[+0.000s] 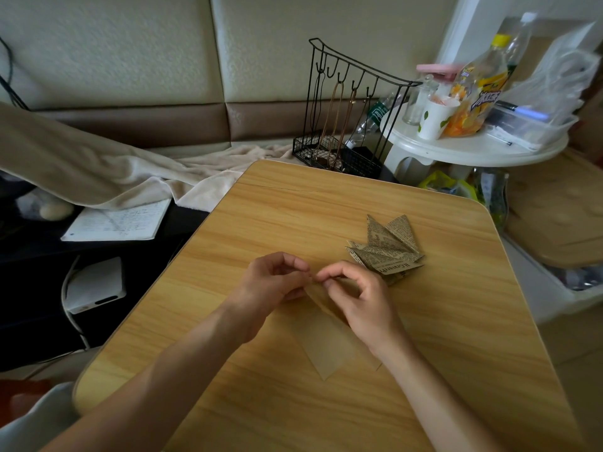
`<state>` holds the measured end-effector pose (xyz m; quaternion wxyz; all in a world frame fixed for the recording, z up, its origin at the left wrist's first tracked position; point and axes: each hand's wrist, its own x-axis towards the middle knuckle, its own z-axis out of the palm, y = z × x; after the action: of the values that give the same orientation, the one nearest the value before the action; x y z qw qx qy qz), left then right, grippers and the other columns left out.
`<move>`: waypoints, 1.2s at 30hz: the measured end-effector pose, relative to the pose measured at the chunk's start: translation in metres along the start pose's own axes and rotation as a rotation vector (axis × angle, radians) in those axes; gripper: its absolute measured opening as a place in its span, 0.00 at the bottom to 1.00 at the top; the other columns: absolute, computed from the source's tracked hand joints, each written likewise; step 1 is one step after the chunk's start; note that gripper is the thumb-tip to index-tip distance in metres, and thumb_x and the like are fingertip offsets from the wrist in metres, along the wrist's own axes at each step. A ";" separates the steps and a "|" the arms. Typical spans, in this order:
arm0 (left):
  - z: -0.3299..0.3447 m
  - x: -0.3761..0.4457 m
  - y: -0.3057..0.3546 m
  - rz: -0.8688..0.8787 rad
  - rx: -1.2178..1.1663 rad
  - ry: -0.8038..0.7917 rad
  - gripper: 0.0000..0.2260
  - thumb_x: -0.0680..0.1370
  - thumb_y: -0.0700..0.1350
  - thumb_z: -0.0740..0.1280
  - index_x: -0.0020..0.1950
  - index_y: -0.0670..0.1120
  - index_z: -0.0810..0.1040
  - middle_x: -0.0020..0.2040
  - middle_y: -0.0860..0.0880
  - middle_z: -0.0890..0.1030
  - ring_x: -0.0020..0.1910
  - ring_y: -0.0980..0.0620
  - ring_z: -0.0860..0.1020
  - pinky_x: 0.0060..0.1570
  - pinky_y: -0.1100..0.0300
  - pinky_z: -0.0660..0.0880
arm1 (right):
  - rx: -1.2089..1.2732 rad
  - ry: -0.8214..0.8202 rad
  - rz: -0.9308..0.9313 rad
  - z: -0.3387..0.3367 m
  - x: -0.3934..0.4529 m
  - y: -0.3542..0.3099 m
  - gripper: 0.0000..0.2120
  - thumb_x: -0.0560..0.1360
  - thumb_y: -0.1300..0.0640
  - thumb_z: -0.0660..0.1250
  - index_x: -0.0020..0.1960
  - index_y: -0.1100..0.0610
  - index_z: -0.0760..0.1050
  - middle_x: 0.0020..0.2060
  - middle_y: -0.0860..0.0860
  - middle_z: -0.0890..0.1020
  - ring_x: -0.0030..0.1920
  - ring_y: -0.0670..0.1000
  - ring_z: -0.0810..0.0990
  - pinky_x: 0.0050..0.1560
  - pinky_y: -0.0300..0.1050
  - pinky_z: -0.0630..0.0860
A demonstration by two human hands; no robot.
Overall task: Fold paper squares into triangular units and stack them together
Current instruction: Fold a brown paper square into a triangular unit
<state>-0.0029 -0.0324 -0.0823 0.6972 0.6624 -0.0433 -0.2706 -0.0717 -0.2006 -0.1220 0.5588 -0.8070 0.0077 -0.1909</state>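
A plain brown paper square (328,347) lies on the wooden table (228,370) with its far corner lifted up. My left hand (274,288) and my right hand (355,298) meet at that raised corner, each pinching it between thumb and fingertips. The paper's near corner points towards me and rests flat. Just beyond my right hand sits a pile of folded newsprint triangular units (388,249), fanned out and overlapping. Part of the brown paper is hidden under my right hand.
A black wire rack (342,125) stands past the table's far edge. To the right is a white round side table (473,148) with a cup, bottles and a snack bag. A notebook (117,223) and beige blanket (98,171) lie left.
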 end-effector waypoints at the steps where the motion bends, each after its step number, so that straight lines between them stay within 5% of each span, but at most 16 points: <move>1: -0.001 0.000 0.000 0.003 0.012 0.007 0.06 0.77 0.33 0.72 0.53 0.38 0.82 0.43 0.45 0.84 0.44 0.51 0.84 0.48 0.61 0.82 | -0.008 0.003 -0.005 0.000 0.000 -0.001 0.09 0.77 0.61 0.68 0.47 0.50 0.84 0.46 0.46 0.86 0.52 0.50 0.84 0.55 0.43 0.76; 5: -0.002 0.000 -0.002 0.057 0.086 0.054 0.06 0.76 0.32 0.73 0.52 0.38 0.82 0.42 0.44 0.84 0.40 0.55 0.83 0.41 0.65 0.80 | 0.038 0.042 0.025 0.001 -0.001 -0.005 0.06 0.79 0.54 0.67 0.49 0.52 0.84 0.41 0.41 0.84 0.45 0.42 0.81 0.47 0.36 0.73; 9: -0.003 -0.001 -0.002 0.088 0.133 0.068 0.07 0.76 0.34 0.74 0.52 0.40 0.82 0.45 0.40 0.85 0.43 0.52 0.84 0.45 0.61 0.82 | -0.046 0.048 0.057 0.001 -0.001 -0.002 0.03 0.78 0.57 0.73 0.48 0.50 0.83 0.44 0.43 0.85 0.50 0.46 0.83 0.54 0.41 0.77; 16: 0.000 -0.001 0.000 0.105 0.168 0.017 0.03 0.79 0.33 0.70 0.50 0.38 0.82 0.43 0.43 0.80 0.42 0.53 0.81 0.46 0.62 0.82 | -0.143 0.045 0.070 0.001 -0.001 0.001 0.05 0.77 0.55 0.72 0.43 0.48 0.81 0.39 0.40 0.84 0.44 0.41 0.82 0.45 0.31 0.72; 21: -0.001 -0.003 0.002 0.137 0.267 0.017 0.10 0.78 0.29 0.64 0.49 0.38 0.83 0.46 0.40 0.84 0.43 0.51 0.84 0.53 0.57 0.83 | -0.115 0.054 0.097 0.001 0.001 0.004 0.03 0.76 0.48 0.70 0.44 0.46 0.80 0.41 0.41 0.84 0.46 0.44 0.83 0.48 0.37 0.75; 28: -0.001 -0.003 0.001 0.134 0.269 0.008 0.03 0.77 0.35 0.72 0.50 0.41 0.84 0.46 0.40 0.86 0.44 0.49 0.85 0.54 0.52 0.81 | -0.051 0.010 0.109 0.000 0.002 0.007 0.04 0.78 0.51 0.71 0.45 0.47 0.82 0.42 0.44 0.85 0.46 0.45 0.84 0.48 0.41 0.77; 36: -0.005 -0.002 0.002 0.144 0.228 0.024 0.07 0.75 0.33 0.74 0.51 0.41 0.82 0.42 0.46 0.84 0.41 0.51 0.84 0.48 0.59 0.83 | 0.068 0.074 0.125 0.000 -0.001 -0.006 0.21 0.78 0.36 0.61 0.50 0.50 0.83 0.43 0.44 0.85 0.47 0.44 0.83 0.50 0.44 0.77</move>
<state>-0.0021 -0.0268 -0.0806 0.6354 0.7358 -0.1131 -0.2051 -0.0737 -0.1982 -0.1170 0.5961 -0.7779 0.0722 -0.1854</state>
